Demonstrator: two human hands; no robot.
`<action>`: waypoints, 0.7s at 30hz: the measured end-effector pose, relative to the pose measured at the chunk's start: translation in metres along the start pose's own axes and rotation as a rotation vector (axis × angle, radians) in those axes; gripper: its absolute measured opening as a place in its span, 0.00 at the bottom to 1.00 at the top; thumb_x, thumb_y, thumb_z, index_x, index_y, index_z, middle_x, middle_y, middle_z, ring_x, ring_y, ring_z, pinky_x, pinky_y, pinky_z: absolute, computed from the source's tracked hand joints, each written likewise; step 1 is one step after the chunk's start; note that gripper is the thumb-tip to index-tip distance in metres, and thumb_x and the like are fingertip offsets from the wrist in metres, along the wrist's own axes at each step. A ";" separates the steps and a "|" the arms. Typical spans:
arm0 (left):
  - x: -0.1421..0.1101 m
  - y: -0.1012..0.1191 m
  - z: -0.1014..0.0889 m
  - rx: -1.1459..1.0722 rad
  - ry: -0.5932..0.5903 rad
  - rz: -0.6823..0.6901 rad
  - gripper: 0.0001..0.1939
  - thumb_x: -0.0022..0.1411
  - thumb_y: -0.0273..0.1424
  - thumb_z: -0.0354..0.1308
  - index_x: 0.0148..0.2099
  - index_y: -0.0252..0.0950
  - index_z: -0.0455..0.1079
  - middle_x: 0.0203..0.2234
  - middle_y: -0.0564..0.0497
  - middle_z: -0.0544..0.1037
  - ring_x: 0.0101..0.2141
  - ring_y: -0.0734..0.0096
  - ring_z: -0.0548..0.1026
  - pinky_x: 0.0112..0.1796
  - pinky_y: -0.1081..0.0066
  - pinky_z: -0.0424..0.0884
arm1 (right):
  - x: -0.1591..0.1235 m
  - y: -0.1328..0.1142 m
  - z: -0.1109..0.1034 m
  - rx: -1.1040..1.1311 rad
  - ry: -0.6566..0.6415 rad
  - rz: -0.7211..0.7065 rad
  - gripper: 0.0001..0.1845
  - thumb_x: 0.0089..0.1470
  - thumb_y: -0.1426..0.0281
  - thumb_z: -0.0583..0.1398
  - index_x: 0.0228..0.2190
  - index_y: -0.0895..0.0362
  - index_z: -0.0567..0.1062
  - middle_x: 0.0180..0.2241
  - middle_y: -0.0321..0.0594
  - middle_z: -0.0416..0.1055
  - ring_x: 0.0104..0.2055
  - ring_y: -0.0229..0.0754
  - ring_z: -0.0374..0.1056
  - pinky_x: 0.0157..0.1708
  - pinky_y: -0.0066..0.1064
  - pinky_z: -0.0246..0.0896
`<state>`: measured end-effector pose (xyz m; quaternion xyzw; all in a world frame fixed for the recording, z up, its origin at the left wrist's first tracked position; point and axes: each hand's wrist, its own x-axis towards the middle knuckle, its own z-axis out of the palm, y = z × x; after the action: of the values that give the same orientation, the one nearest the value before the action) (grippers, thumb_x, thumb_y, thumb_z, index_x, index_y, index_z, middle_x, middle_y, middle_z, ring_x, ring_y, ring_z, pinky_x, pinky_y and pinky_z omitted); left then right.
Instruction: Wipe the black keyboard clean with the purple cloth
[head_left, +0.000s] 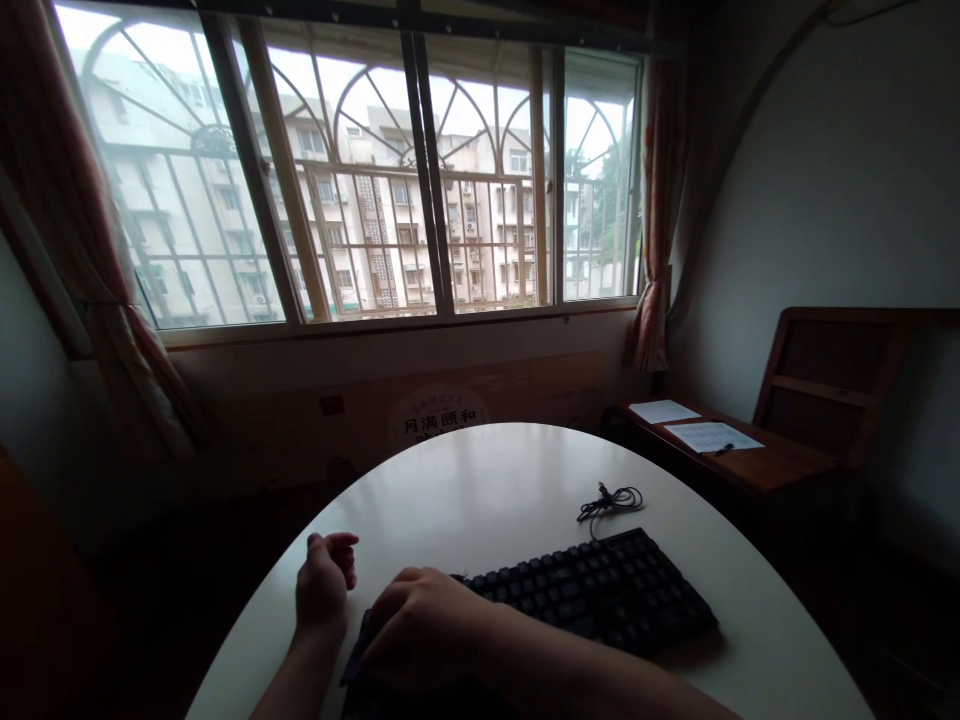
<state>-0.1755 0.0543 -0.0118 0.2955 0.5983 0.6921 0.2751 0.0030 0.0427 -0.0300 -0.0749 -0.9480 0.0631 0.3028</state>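
On the white table (450, 500), the right hand (420, 610), finger grip indeterminable, covers dark material (352, 668) at the left end of the keyboard (600, 588), the forearm (555, 655) obstructing near keys, the left hand (328, 580) just beside, fingers loosely curled and empty, the cable (611, 503) bundled beyond.

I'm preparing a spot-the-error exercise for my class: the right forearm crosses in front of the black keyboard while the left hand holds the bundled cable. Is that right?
Not quite: the left hand isn't holding the bundled cable. The head view shows the cable lying on the white table, beyond the black keyboard. The right forearm does cross in front.
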 end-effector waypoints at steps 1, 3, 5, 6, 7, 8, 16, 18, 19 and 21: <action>0.000 0.000 0.000 0.003 0.003 0.001 0.26 0.61 0.51 0.42 0.28 0.36 0.68 0.15 0.57 0.62 0.16 0.74 0.59 0.18 0.72 0.56 | 0.000 0.000 0.000 -0.010 -0.004 0.006 0.14 0.57 0.60 0.59 0.41 0.49 0.80 0.45 0.32 0.76 0.43 0.38 0.69 0.53 0.29 0.58; 0.001 0.000 -0.001 0.005 0.004 -0.002 0.25 0.61 0.50 0.42 0.29 0.36 0.68 0.15 0.56 0.62 0.16 0.74 0.59 0.18 0.72 0.56 | -0.001 -0.001 0.001 -0.027 -0.002 0.018 0.14 0.57 0.59 0.59 0.43 0.47 0.80 0.47 0.32 0.76 0.44 0.39 0.69 0.52 0.30 0.58; 0.001 0.000 -0.001 0.005 0.006 -0.007 0.24 0.62 0.49 0.41 0.29 0.36 0.68 0.15 0.57 0.62 0.16 0.75 0.59 0.18 0.72 0.56 | -0.002 -0.001 0.001 -0.038 0.006 0.023 0.15 0.57 0.59 0.59 0.43 0.47 0.79 0.47 0.32 0.75 0.44 0.40 0.69 0.51 0.30 0.59; 0.001 0.000 -0.002 0.005 0.006 -0.009 0.24 0.62 0.48 0.41 0.29 0.36 0.68 0.14 0.57 0.62 0.16 0.75 0.59 0.18 0.72 0.56 | -0.001 -0.001 0.001 -0.038 0.008 0.019 0.15 0.57 0.59 0.58 0.44 0.47 0.79 0.46 0.32 0.75 0.44 0.40 0.69 0.51 0.31 0.59; 0.001 0.000 -0.002 0.005 0.006 -0.011 0.24 0.63 0.47 0.41 0.29 0.36 0.68 0.14 0.57 0.62 0.16 0.75 0.59 0.18 0.72 0.56 | -0.001 -0.002 0.001 -0.036 0.008 0.014 0.15 0.57 0.60 0.58 0.44 0.47 0.79 0.45 0.32 0.76 0.44 0.40 0.69 0.52 0.31 0.59; 0.001 0.000 -0.002 0.003 0.004 -0.011 0.24 0.63 0.47 0.40 0.29 0.36 0.68 0.14 0.57 0.61 0.16 0.75 0.58 0.18 0.72 0.56 | -0.001 -0.002 0.000 -0.033 0.008 0.008 0.15 0.57 0.60 0.58 0.43 0.48 0.79 0.45 0.33 0.76 0.44 0.40 0.69 0.52 0.31 0.59; 0.003 -0.002 -0.002 -0.010 -0.003 -0.014 0.25 0.63 0.48 0.40 0.29 0.36 0.68 0.14 0.58 0.61 0.15 0.76 0.58 0.18 0.73 0.56 | 0.001 -0.002 -0.002 -0.028 0.025 -0.022 0.15 0.57 0.61 0.57 0.42 0.51 0.79 0.44 0.37 0.76 0.47 0.39 0.69 0.56 0.30 0.55; 0.003 -0.002 -0.002 -0.010 0.005 -0.017 0.24 0.63 0.47 0.40 0.29 0.36 0.68 0.14 0.58 0.61 0.15 0.76 0.58 0.17 0.73 0.56 | 0.001 -0.002 -0.001 -0.030 0.038 -0.008 0.14 0.57 0.61 0.58 0.41 0.50 0.79 0.44 0.36 0.76 0.47 0.40 0.69 0.56 0.31 0.56; 0.003 -0.002 -0.002 -0.010 0.009 -0.017 0.24 0.63 0.47 0.40 0.29 0.36 0.67 0.14 0.58 0.61 0.15 0.76 0.58 0.17 0.73 0.56 | 0.001 -0.002 -0.001 -0.031 0.041 -0.001 0.14 0.56 0.62 0.58 0.41 0.50 0.80 0.44 0.36 0.76 0.46 0.40 0.69 0.55 0.31 0.56; 0.003 -0.001 -0.002 -0.008 0.012 -0.012 0.24 0.63 0.47 0.40 0.29 0.36 0.68 0.14 0.58 0.62 0.15 0.76 0.58 0.17 0.73 0.56 | 0.001 -0.002 -0.001 -0.030 0.034 0.011 0.14 0.56 0.62 0.59 0.42 0.49 0.80 0.45 0.35 0.76 0.45 0.40 0.69 0.54 0.31 0.57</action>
<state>-0.1792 0.0554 -0.0131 0.2864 0.5992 0.6945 0.2768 0.0025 0.0408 -0.0284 -0.0856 -0.9431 0.0493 0.3176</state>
